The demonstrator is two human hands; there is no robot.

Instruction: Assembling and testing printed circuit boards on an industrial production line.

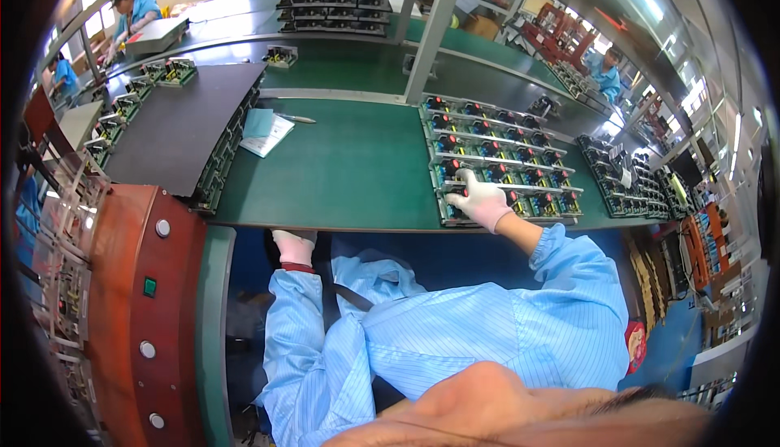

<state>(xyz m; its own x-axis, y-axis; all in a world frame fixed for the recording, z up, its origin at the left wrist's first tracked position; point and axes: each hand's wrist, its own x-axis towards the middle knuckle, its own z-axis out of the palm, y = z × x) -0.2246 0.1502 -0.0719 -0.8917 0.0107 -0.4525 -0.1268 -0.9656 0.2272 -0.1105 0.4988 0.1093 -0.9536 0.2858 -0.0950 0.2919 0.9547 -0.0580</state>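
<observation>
My right hand (pixel 481 200), in a white glove, lies on the front rows of a rack of circuit boards (pixel 504 150) with black and red parts, at the right of the green bench (pixel 349 171). Its fingers curl around one circuit board (pixel 452 195) at the rack's near left corner. My left hand (pixel 293 245), also gloved, sits at the bench's front edge, partly hidden under it, so its grip cannot be seen. Both arms wear light blue striped sleeves.
A dark grey sheet (pixel 183 122) covers stacked boards at the left, with papers (pixel 266 132) and a pen (pixel 296 119) beside it. A red-brown control panel (pixel 146 284) stands at my left. More board racks (pixel 626 179) lie to the right. A metal post (pixel 435 32) rises behind. Co-workers (pixel 134 12) sit far off.
</observation>
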